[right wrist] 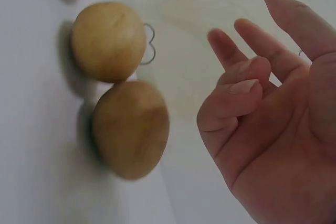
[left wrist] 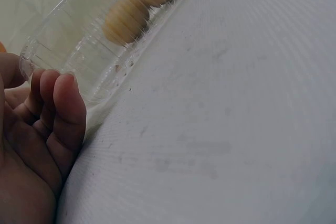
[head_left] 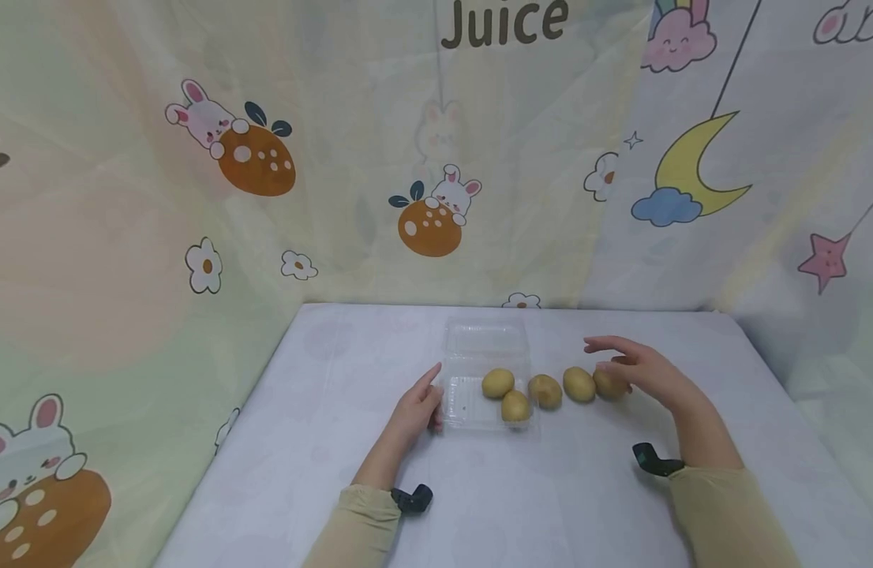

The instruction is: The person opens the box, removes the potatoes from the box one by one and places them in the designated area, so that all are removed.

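The left hand [head_left: 414, 409] rests against the near-side wall of a clear, rectangular plastic container [head_left: 459, 404], which lies just to its right on the white-covered desk [head_left: 493, 497]. Its index finger reaches forward along the wall while the other fingers are loosely bent; nothing is visibly grasped, so the contact seems meant to keep the light box from sliding. The container's transparent lid [head_left: 486, 339] is folded back beyond the left hand, which probably leaves the base accessible from above.

Two rounded, yellow-brown potatoes, the farther one [head_left: 498, 383] and the nearer one [head_left: 515, 407], sit in the half of the base away from the left hand.

The right hand [head_left: 644, 369] hovers with fingers spread and bent, holding nothing. Below it is the brownish end potato [head_left: 610, 384]; the right wrist view shows a gap between them. To that hand's left are the oval middle potato [head_left: 579, 384], which appears to touch the end one, and the inner potato [head_left: 545, 391], just beside the container's wall. This line outside the box presumably keeps all three within easy reach of the right hand.
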### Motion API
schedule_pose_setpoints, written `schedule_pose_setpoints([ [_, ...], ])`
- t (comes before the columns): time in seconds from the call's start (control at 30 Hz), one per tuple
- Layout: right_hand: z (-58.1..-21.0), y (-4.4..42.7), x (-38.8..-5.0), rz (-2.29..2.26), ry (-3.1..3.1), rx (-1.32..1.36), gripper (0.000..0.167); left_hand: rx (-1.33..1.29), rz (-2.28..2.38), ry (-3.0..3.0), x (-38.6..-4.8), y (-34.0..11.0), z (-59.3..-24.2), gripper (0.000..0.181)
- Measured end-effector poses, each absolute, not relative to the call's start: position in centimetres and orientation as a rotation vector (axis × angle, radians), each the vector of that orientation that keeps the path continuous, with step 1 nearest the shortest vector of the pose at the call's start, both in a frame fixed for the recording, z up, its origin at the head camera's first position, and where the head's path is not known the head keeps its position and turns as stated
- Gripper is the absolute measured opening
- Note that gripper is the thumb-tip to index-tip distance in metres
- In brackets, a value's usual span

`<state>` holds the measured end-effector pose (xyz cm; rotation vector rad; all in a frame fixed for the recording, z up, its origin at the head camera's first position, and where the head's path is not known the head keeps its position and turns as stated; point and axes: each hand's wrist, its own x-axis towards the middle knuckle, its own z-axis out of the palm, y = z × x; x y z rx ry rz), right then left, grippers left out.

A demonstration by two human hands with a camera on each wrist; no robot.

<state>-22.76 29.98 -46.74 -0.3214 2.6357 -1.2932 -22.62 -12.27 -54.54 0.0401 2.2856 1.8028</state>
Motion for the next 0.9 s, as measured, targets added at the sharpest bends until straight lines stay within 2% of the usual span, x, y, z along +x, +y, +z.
schedule_pose_setpoints([
  [0.17,-45.6,27.8,-23.8,-1.215,2.585,-0.363,0.046,0.038,1.816,2.275,-22.6,-12.3,-54.7,0.048],
  [0.5,-45.3,23.2,-25.7,-1.181,2.358,-0.618,0.042,0.033,1.811,2.280,-22.5,-12.2,-54.6,0.048],
  [0.67,-45.4,20.9,-26.1,-1.139,2.292,-0.505,0.043,0.039,1.812,2.285,-22.6,-12.2,-54.7,0.048],
  [0.9,-45.9,19.1,-26.8,-1.086,2.263,-0.579,0.044,0.052,1.819,2.283,-22.5,-12.2,-54.6,0.048],
])
